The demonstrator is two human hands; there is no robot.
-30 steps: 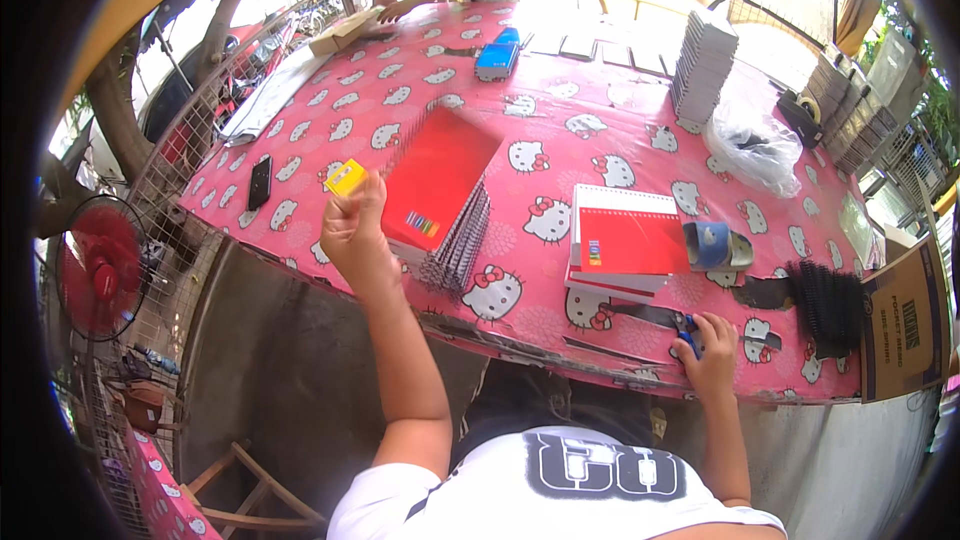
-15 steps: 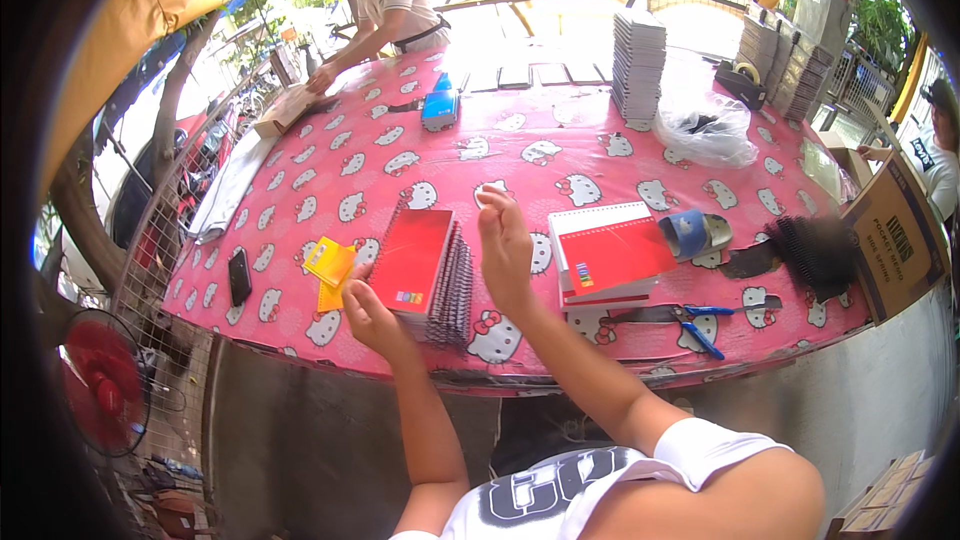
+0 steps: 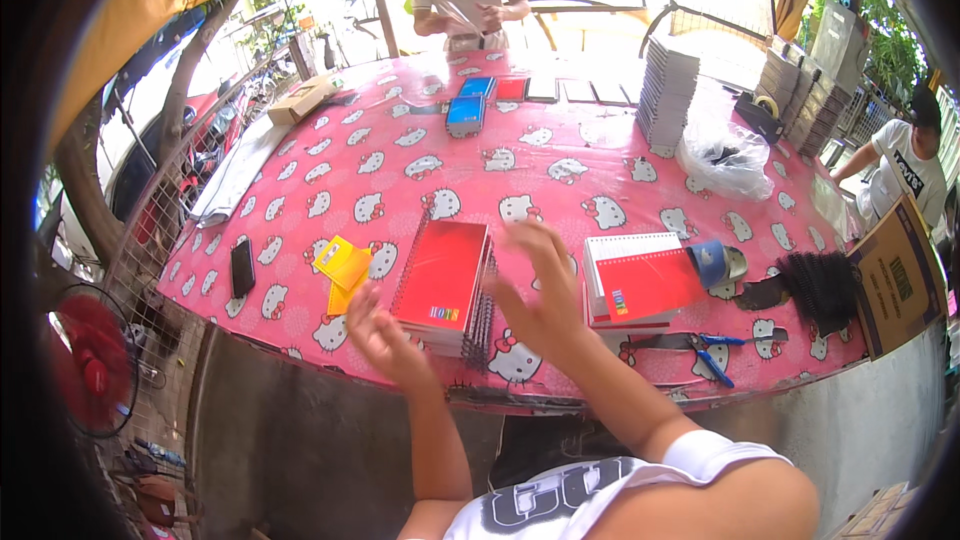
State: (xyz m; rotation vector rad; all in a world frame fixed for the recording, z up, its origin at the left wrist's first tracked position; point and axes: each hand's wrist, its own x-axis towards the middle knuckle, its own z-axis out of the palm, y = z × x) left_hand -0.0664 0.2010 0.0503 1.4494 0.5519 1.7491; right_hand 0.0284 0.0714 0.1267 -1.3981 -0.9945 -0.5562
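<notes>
A stack of spiral-bound notebooks with a red cover (image 3: 445, 265) on top stands in front of me on the table. My left hand (image 3: 390, 342) is at the stack's lower left corner, empty, fingers apart and palm turned up. On the stack's other side, my right hand (image 3: 545, 295) is slightly blurred, its fingers spread and nothing in them. Whether either hand touches the stack is hard to make out. To the right, another red notebook (image 3: 652, 282) lies askew on white-paged notebooks. Small yellow notebooks (image 3: 343, 265) lie left of the stack.
Blue-handled pliers (image 3: 712, 352), a roundish blue-and-beige thing (image 3: 715, 265) and black spiral coils (image 3: 818, 288) lie right. A phone (image 3: 242, 268) rests left. Farther off are blue notebooks (image 3: 466, 114), a tall notebook pile (image 3: 668, 95), a plastic bag (image 3: 725, 160) and two people.
My right hand has come down beside the stack, and my left fingers have spread. The person across the table has moved right and now stands upright, holding something pale. The view has shifted.
</notes>
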